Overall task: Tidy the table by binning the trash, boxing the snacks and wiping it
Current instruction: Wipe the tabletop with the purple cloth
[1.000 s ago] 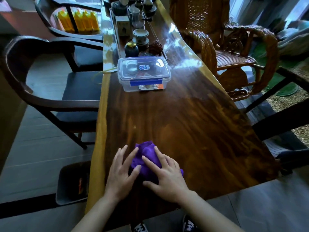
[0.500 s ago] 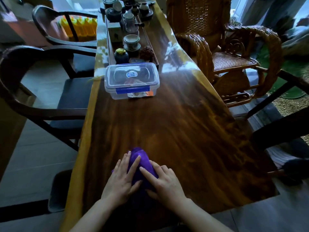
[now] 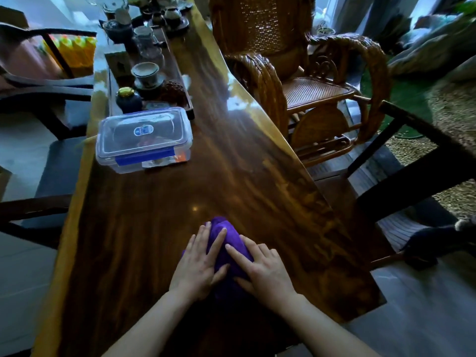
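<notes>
Wiping is in hand: left hand (image 3: 196, 269) and right hand (image 3: 262, 269), fingers spread, press the cloth (image 3: 228, 243) on the counter (image 3: 144, 228); next likely a firm push forward.

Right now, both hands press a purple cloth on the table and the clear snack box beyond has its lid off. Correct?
No: the head view shows the snack box with its lid on. Left hand and right hand do press the purple cloth on the table.

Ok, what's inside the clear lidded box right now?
Through the front wall of the clear box, something orange and red shows low down. The lid's glare and the blue latch hide the rest.
</notes>
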`<state>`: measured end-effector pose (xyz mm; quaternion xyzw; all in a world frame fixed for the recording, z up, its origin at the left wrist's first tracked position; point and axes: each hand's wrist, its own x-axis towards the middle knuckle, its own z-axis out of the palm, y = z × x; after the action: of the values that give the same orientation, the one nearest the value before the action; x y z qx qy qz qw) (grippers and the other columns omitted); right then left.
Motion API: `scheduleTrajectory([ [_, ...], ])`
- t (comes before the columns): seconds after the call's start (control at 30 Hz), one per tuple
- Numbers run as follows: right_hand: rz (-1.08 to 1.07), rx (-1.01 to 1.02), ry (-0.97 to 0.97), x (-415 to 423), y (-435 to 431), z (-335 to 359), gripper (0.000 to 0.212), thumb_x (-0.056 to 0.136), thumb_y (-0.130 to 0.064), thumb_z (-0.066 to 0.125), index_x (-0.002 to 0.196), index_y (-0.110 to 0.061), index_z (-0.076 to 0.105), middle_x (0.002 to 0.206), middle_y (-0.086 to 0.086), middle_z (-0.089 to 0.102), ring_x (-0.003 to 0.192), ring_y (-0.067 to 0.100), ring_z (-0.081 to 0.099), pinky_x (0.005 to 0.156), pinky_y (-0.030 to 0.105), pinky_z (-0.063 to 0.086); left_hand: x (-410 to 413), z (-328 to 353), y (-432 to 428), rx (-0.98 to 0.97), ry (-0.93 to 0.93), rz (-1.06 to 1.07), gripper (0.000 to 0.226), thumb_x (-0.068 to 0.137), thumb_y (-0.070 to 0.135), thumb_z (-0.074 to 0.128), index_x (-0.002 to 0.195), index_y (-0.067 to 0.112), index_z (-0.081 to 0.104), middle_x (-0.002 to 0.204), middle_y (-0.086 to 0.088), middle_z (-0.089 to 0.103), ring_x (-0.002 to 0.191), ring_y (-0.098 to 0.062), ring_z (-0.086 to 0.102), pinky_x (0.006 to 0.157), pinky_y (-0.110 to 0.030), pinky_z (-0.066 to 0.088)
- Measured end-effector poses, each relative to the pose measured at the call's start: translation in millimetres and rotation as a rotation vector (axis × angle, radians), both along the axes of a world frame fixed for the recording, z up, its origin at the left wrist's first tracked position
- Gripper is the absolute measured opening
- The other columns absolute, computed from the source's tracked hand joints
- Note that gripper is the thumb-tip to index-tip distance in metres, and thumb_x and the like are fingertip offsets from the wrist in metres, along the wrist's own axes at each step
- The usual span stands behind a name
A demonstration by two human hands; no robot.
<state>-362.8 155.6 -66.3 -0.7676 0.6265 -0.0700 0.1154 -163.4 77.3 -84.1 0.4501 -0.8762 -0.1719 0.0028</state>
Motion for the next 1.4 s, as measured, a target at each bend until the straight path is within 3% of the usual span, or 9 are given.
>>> scheduleTrajectory([
  [0.33,-0.125,-0.028,0.007,-78,-13,-1,0.079,0.088,-0.051,0.062,0.155,-0.039,0.023,0.154,0.008,0.036,0.113,0.024,0.055,0.081,0.037,0.051,-87,-3,-29,-0.018,0.062,-0.075,0.082,0.090,0.067,0.028,0.152,0.040,-0.018,0.163,-0.005,-0.019,0.151,-0.020,-0.016,0.121,-0.039,-0.002],
  [0.53,-0.194,-0.020,-0.004,-113,-18,0,0.074,0.092,-0.050,0.057,0.156,-0.039,0.021,0.158,0.007,0.033,0.119,0.024,0.053,0.087,0.040,0.052,-132,0,-46,-0.035,0.058,-0.143,0.080,0.091,0.066,0.028,0.152,0.039,-0.017,0.165,-0.011,-0.011,0.152,-0.024,-0.011,0.123,-0.043,0.005],
  [0.73,-0.251,-0.028,0.033,-143,-22,0,0.075,0.091,-0.050,0.057,0.156,-0.038,0.023,0.157,0.008,0.035,0.114,0.025,0.054,0.082,0.039,0.052,-168,-1,-59,-0.042,0.055,-0.175,0.078,0.092,0.067,0.025,0.151,0.041,-0.019,0.165,-0.009,-0.013,0.151,-0.022,-0.015,0.122,-0.038,-0.002],
  [1.1,-0.343,-0.046,0.014,-166,-23,-2,0.078,0.090,-0.048,0.061,0.157,-0.037,0.021,0.157,0.009,0.033,0.113,0.026,0.055,0.080,0.041,0.053,-206,-2,-69,-0.034,0.036,-0.204,0.076,0.091,0.069,0.019,0.150,0.043,-0.020,0.165,-0.005,-0.016,0.151,-0.021,-0.016,0.124,-0.042,0.000],
  [1.4,-0.368,-0.061,0.008,-166,-24,-10,0.075,0.092,-0.052,0.048,0.157,-0.039,0.014,0.158,0.006,0.032,0.116,0.026,0.053,0.084,0.042,0.053,-211,-5,-70,-0.015,0.040,-0.180,0.077,0.093,0.067,0.028,0.148,0.046,-0.022,0.165,-0.003,-0.016,0.151,-0.021,-0.016,0.123,-0.044,-0.001],
])
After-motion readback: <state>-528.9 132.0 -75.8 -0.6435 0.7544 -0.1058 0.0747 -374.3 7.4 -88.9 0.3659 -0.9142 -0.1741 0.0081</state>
